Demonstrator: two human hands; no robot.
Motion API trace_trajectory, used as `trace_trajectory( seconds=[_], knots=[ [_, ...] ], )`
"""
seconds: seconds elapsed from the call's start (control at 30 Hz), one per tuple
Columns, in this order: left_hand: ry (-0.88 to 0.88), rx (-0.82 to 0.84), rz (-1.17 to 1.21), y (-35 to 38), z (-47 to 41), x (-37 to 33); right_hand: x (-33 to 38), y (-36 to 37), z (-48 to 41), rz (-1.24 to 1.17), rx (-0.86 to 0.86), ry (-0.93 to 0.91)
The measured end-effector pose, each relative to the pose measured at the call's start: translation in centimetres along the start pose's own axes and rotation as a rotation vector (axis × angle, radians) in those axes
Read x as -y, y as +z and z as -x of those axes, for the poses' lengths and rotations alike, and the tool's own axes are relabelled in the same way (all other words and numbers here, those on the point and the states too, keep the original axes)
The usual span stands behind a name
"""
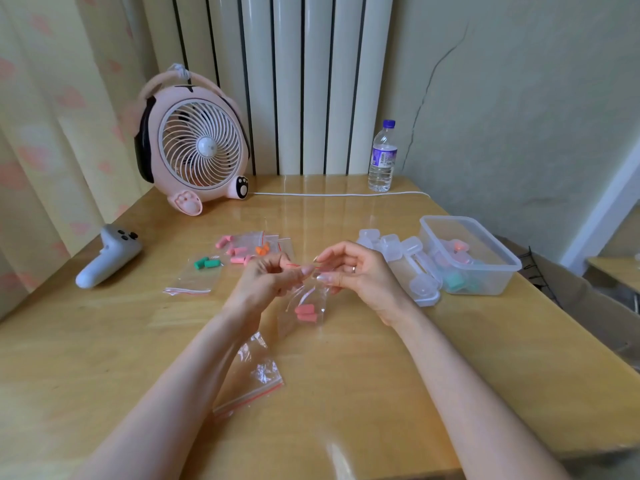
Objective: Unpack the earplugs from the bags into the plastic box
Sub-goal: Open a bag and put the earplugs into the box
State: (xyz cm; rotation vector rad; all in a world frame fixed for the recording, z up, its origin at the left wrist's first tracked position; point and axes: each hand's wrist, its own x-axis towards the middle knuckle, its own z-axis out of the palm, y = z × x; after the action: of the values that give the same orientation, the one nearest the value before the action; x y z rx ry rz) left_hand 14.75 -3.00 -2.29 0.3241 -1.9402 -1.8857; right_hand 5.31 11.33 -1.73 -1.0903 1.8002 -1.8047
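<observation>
The wooden table [346, 393] fills the frame, and the plastic box [493, 287] sits at mid-right with some earplugs inside. Dead centre, the left hand [263, 282] and right hand [360, 271] each pinch the top of a clear bag [317, 296], which hangs between them with pink earplugs [304, 310] low inside it.

A: Bright?
B: Soft, even light; glare streaks the table [104, 341] right of the fan [204, 147].
A: Sharp?
B: Mostly. Lines bend far from the fan, toward the edges; shadows are faint.
</observation>
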Motion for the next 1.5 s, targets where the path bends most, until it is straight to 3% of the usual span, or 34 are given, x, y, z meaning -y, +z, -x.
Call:
trace_trajectory(
  seconds=[0.33,0.67,0.87,1.17,1.33,1.5],
  knots=[
    [0.033,-0.046,-0.013,0.2,-0.4,0.6,-0.2,0.1,0.1,0.06,0.043,0.013],
    [0.266,0.113,-0.217,-0.1,-0.3,0.3,0.4,-0.5,0.3,0.087,0.011,0.05],
    [0.268,0.25,-0.32,-0.2,-0.3,0.9,0.9,-1.3,0.1,-0.207,-0.051,-0.005],
    [0.243,0.102,-0.185,0.2,-0.2,0.8,1.0,-0.2,0.7,0.092,0.067,0.027],
    [0.25,0.135,-0.232,0.3,0.0,0.9,0.7,-0.4,0.6,0.154,0.105,0.04],
    [0.22,0.12,-0.159,0.4,-0.1,0.8,0.7,-0.6,0.6,-0.009,0.106,0.031]
  ],
)
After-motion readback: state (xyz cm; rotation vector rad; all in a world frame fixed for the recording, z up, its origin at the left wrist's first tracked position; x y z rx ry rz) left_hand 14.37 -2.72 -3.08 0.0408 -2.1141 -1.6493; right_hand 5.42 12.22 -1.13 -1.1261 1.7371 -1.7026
